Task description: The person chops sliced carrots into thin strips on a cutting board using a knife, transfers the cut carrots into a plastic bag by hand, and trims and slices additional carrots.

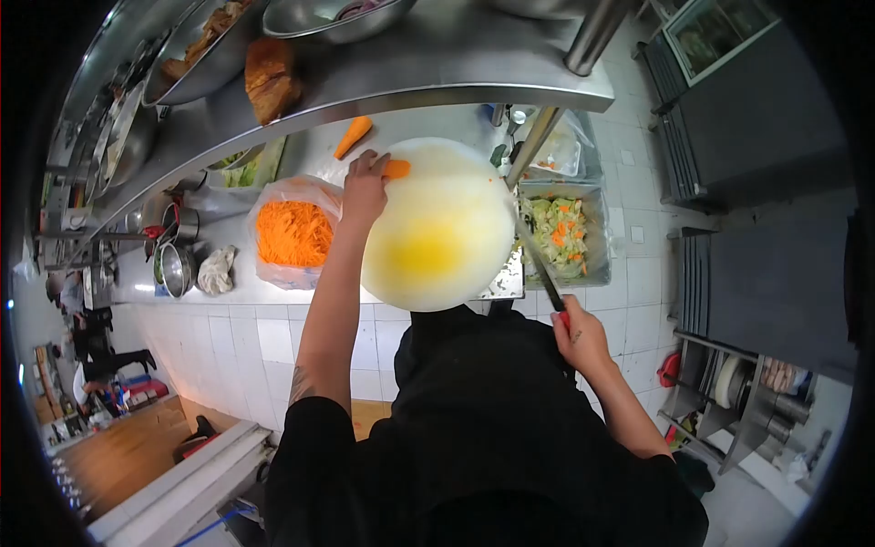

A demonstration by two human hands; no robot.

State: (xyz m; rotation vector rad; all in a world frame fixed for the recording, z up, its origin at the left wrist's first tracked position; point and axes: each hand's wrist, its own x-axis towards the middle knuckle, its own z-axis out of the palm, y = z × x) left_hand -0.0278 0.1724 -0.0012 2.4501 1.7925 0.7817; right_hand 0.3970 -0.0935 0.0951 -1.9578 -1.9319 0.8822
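A round white cutting board (456,201) with a yellow stain lies in front of me. At its upper left edge, my left hand (365,182) has its fingers bent around one end of a carrot piece (398,169) that rests on the board. To the right, my right hand (583,335) is closed on the red-and-black handle of a knife (540,260). The blade points up and away, just beside the board's right edge. Behind my left hand, a whole carrot (354,137) lies on the steel counter. A plastic bag of shredded carrot (293,233) stands left of my forearm.
A grey bin (597,260) with vegetable scraps stands right of the board. Overhead runs a steel shelf (437,82) carrying bowls, its post (597,36) at the right. Metal pots (178,264) and a crumpled cloth (217,271) sit at the left. Other people (87,365) are far left.
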